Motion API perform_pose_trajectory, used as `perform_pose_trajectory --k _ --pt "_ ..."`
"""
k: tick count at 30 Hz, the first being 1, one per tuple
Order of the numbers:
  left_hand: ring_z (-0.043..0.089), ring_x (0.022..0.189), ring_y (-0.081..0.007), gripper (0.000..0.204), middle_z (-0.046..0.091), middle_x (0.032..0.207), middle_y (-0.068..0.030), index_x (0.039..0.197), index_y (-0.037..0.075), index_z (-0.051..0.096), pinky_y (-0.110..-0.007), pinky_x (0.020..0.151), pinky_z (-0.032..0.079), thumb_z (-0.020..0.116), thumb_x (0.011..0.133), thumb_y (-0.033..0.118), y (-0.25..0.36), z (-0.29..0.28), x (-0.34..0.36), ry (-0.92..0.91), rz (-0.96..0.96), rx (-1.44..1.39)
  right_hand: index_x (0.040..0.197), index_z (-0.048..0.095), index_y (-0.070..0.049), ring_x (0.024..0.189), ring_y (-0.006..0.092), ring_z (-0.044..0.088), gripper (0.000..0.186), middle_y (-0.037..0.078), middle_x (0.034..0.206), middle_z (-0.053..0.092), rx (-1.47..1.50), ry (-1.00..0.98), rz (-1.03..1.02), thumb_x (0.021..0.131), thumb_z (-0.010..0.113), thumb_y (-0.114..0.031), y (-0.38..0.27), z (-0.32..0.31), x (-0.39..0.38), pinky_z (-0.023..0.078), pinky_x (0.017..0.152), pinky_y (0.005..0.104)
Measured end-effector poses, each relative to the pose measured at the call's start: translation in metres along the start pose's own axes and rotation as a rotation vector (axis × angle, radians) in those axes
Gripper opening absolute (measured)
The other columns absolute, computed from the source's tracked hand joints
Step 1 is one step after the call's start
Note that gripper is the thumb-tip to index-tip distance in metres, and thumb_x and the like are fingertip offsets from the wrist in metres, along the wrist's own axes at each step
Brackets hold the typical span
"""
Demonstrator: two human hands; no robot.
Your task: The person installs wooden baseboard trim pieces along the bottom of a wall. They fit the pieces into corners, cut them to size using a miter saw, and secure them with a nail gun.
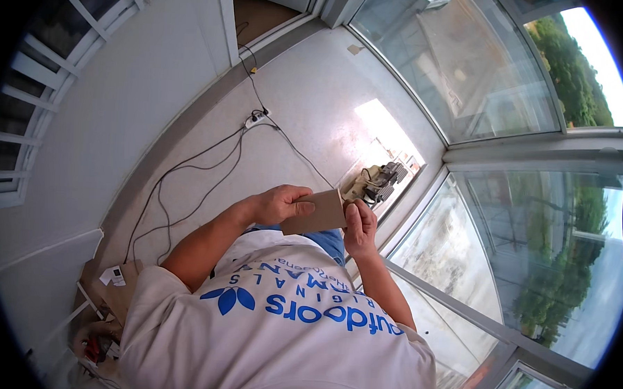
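Note:
In the head view a flat, rectangular brown board piece (319, 217) is held in front of my torso. My left hand (284, 207) is closed on its left side, the thumb lying across the face. My right hand (359, 226) grips the piece at its right edge, fingers curled. Just beyond it on the floor stands a beige and black machine (374, 183), like a compressor, partly hidden by the board and my right hand.
A white power strip (254, 121) with several black cords lies on the pale floor (296, 75). A doorway (267, 12) is at top. Glazed walls (532, 239) run along the right. At lower left are wooden boards (121, 294) and red tools (96, 346) beside a white wall.

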State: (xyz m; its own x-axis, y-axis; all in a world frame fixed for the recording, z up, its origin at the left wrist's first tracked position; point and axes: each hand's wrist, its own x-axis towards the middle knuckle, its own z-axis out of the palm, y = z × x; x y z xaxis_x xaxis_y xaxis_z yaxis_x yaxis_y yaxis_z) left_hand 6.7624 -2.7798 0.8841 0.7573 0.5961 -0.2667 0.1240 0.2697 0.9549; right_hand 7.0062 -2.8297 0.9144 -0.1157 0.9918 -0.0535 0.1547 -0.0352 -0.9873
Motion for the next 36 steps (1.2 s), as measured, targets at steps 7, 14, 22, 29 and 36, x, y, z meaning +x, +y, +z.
perform_pose_trajectory --k 7,14,22,29,36 --pt "0.056 0.096 -0.01 0.044 0.066 0.103 -0.0025 0.118 0.002 0.063 -0.027 0.087 0.048 0.052 0.108 0.043 0.01 -0.21 0.116 0.655 0.176 -0.102 0.089 0.062 0.0 0.057 0.0172 0.056 0.029 0.01 0.069 0.06 -0.202 0.101 -0.374 0.105 0.057 -0.024 -0.024 -0.065 0.21 0.045 0.055 0.0299" --pt "0.057 0.098 -0.0099 0.046 0.066 0.107 -0.0029 0.123 0.001 0.061 -0.027 0.09 0.048 0.053 0.107 0.044 0.065 -0.345 0.208 0.756 0.236 -0.126 0.134 0.058 -0.001 0.095 0.0204 0.07 0.034 0.02 0.125 0.062 -0.561 -0.353 -0.024 0.101 0.056 -0.003 0.0 -0.07 0.489 0.057 0.084 0.0352" --pt "0.062 0.101 -0.0166 0.055 0.069 0.105 -0.0094 0.128 -0.002 0.06 -0.03 0.089 0.05 0.057 0.104 0.048 0.123 -0.482 0.26 0.719 0.007 -0.154 0.109 0.065 -0.002 0.076 0.012 0.058 0.045 0.004 0.087 0.065 -0.102 -0.999 0.331 0.108 0.049 -0.043 -0.064 -0.001 0.752 0.051 0.073 0.0271" --pt "0.061 0.103 -0.0184 0.056 0.068 0.108 -0.009 0.131 0.001 0.061 -0.031 0.09 0.049 0.058 0.103 0.05 0.138 -0.665 0.334 0.634 0.018 -0.246 0.092 0.06 -0.002 0.069 0.0148 0.051 0.033 0.003 0.072 0.054 -0.109 -1.093 0.138 0.109 0.051 -0.029 -0.04 0.042 0.937 0.044 0.066 0.0291" --pt "0.062 0.101 -0.0185 0.05 0.068 0.11 -0.0083 0.129 0.007 0.062 -0.033 0.089 0.049 0.054 0.105 0.049 0.193 -0.846 0.415 0.533 0.078 -0.176 0.087 0.054 -0.001 0.061 0.0218 0.05 0.019 0.01 0.072 0.054 -0.286 -0.788 -0.416 0.104 0.052 -0.01 -0.064 0.065 1.111 0.041 0.058 0.032"
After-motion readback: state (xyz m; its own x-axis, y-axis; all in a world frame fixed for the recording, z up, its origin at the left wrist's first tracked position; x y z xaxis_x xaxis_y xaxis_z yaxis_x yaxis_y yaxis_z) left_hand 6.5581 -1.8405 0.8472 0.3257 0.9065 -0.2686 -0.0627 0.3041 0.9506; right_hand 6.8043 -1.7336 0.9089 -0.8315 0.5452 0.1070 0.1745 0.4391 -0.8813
